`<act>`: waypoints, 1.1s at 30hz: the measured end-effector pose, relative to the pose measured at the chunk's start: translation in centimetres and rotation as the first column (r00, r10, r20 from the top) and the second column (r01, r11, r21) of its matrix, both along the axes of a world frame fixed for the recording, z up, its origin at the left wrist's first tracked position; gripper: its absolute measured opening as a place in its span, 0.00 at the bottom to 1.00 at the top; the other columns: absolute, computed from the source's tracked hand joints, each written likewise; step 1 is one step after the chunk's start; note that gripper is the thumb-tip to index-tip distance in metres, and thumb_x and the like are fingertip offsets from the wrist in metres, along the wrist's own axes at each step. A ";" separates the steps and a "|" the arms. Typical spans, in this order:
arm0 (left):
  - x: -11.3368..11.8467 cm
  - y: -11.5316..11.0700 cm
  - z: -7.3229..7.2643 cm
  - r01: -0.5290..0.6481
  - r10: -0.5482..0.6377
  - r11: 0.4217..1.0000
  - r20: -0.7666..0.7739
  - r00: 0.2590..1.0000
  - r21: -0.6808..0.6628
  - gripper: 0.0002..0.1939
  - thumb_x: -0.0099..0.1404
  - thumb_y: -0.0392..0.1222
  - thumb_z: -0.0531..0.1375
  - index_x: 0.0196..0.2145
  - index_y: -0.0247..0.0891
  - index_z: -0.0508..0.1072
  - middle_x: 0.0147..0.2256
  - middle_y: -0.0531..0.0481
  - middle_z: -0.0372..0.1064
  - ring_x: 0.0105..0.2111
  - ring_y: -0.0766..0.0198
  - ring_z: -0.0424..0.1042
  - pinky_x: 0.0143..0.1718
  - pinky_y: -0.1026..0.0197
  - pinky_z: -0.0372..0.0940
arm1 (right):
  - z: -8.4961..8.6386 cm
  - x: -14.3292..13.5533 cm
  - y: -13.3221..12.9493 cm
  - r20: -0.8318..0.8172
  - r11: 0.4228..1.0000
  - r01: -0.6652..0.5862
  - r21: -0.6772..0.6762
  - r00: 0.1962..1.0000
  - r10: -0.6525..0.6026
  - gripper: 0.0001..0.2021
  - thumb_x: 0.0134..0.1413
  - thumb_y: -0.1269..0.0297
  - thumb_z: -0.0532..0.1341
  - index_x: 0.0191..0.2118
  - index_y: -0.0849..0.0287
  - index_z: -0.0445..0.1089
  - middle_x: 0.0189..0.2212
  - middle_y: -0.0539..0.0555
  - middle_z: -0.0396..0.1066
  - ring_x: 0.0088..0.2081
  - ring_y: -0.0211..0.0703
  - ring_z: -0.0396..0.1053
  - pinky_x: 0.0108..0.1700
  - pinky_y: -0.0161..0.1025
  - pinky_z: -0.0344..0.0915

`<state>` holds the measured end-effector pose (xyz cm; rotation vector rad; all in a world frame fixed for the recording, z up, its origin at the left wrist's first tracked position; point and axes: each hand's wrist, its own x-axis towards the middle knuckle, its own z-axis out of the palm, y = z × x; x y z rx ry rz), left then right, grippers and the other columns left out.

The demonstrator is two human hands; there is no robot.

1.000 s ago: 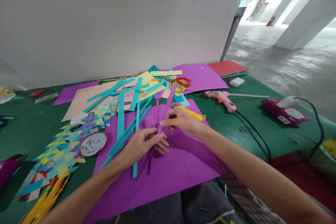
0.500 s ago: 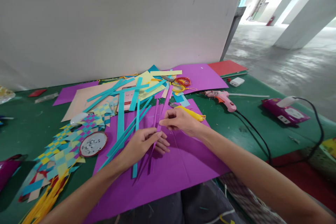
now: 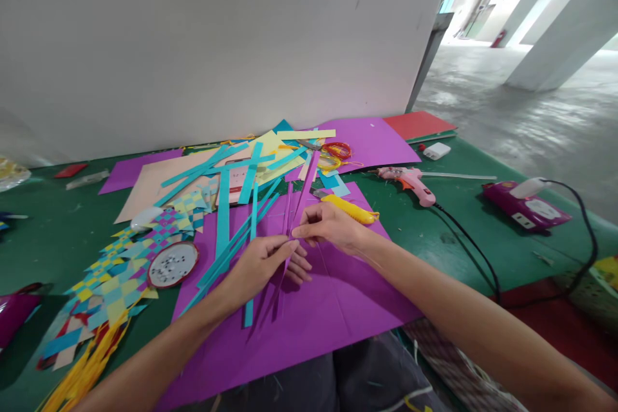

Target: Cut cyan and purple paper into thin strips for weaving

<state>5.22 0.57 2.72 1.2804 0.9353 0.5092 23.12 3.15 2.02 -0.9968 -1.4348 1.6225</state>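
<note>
Thin purple paper strips (image 3: 307,181) stand up between my two hands. My left hand (image 3: 275,261) pinches them low down between thumb and fingers, its other fingers loosely curled. Just above and to the right, my right hand (image 3: 328,225) holds a purple strip between thumb and forefinger. Both hands hover over a large purple sheet (image 3: 313,328). Long blue strips (image 3: 223,212) lie on the sheet left of my hands. A yellow cutter (image 3: 355,209) rests just beyond my right hand.
A pink glue gun (image 3: 408,183) and a purple power block (image 3: 524,206) lie on the green table (image 3: 449,238) at the right. Woven paper pieces (image 3: 116,283) and a round dish (image 3: 172,264) are left. Scissors (image 3: 335,150), a phone (image 3: 236,181) and paper lie behind.
The strips between my hands have tilted slightly. My hands keep nearly the same place and grip.
</note>
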 end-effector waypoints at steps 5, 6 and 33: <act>0.1 0.0 0.0 -0.008 0.008 1.000 -0.018 1.000 -0.003 0.16 0.65 0.48 0.56 0.33 0.30 0.73 0.30 0.40 0.78 0.28 0.55 0.78 0.31 0.55 0.72 | 0.0 0.0 0.1 0.014 0.999 -0.027 0.022 1.000 0.026 0.12 0.44 0.62 0.67 0.20 0.60 0.65 0.14 0.45 0.62 0.18 0.31 0.57 0.22 0.33 0.51; 0.1 0.0 0.0 -0.011 0.011 1.000 -0.023 1.000 -0.012 0.16 0.64 0.48 0.56 0.33 0.30 0.73 0.30 0.40 0.78 0.28 0.55 0.78 0.31 0.56 0.72 | 0.0 0.1 0.1 0.023 0.999 -0.021 0.025 1.000 0.021 0.12 0.44 0.62 0.67 0.20 0.61 0.65 0.14 0.45 0.62 0.18 0.31 0.57 0.22 0.33 0.52; 0.3 -0.1 0.6 0.007 -0.007 1.000 0.003 1.000 -0.006 0.15 0.64 0.48 0.56 0.32 0.31 0.72 0.29 0.40 0.77 0.28 0.54 0.78 0.31 0.54 0.72 | 0.6 0.0 -0.3 0.029 0.999 -0.051 0.006 0.998 0.051 0.13 0.43 0.60 0.67 0.20 0.59 0.65 0.15 0.45 0.63 0.19 0.31 0.58 0.22 0.33 0.51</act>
